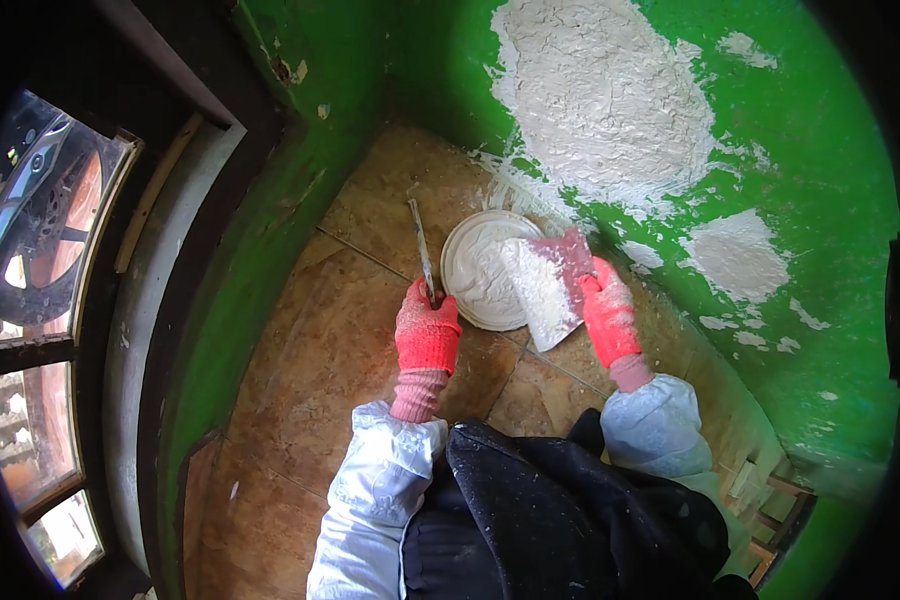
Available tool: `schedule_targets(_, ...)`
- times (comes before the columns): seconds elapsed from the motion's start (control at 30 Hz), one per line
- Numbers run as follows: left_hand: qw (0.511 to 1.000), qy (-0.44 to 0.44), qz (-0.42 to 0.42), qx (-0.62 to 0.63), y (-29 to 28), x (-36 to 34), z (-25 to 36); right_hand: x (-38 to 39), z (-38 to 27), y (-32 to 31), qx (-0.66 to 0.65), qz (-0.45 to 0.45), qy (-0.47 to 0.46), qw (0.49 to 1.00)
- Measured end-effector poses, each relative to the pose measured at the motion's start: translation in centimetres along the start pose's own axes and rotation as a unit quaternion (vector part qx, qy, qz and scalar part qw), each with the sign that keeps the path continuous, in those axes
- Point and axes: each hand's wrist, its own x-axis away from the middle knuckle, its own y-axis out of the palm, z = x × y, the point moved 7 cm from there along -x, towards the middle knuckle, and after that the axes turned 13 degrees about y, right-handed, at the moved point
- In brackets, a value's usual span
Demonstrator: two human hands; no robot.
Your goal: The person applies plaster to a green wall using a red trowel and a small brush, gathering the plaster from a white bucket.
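Both hands wear red gloves. My left hand is closed on a narrow metal filling knife, its blade pointing up and away from me, just left of a round white tub of white paste. My right hand grips a wide scraper with a reddish top part. Its blade, heaped with white paste, overlaps the right side of the tub; whether it touches the rim I cannot tell.
A tiled floor meets green walls. The right wall bears rough white patches and smaller flecks. At the left stands a dark-framed door or window with glass panes. Wooden pieces lie at the lower right.
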Motion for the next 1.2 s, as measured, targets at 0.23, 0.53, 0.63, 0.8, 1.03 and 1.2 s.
schedule_targets(0.23,0.999,0.038,0.028,0.0,0.7,0.1,0.2,1.2,1.4,2.6,0.098,0.006,0.009,0.995)
schedule_targets(0.53,0.998,0.049,-0.004,0.032,1.0,0.5,0.8,1.4,2.9,4.8,0.08,-0.013,0.003,0.997)
schedule_targets(0.63,0.999,0.051,-0.017,-0.007,0.6,1.2,1.8,1.5,4.6,5.4,0.038,-0.047,0.037,0.997)
schedule_targets(0.8,0.995,0.079,-0.015,-0.051,-0.2,2.2,2.1,2.5,4.9,6.7,-0.164,-0.161,0.137,0.963)
schedule_targets(1.03,0.994,0.089,0.048,-0.034,-1.4,3.1,1.7,2.5,5.3,5.7,-0.236,-0.191,0.16,0.939)
schedule_targets(1.2,0.997,0.057,-0.001,-0.056,-0.5,4.2,1.6,1.6,5.3,3.9,-0.186,-0.123,0.1,0.97)
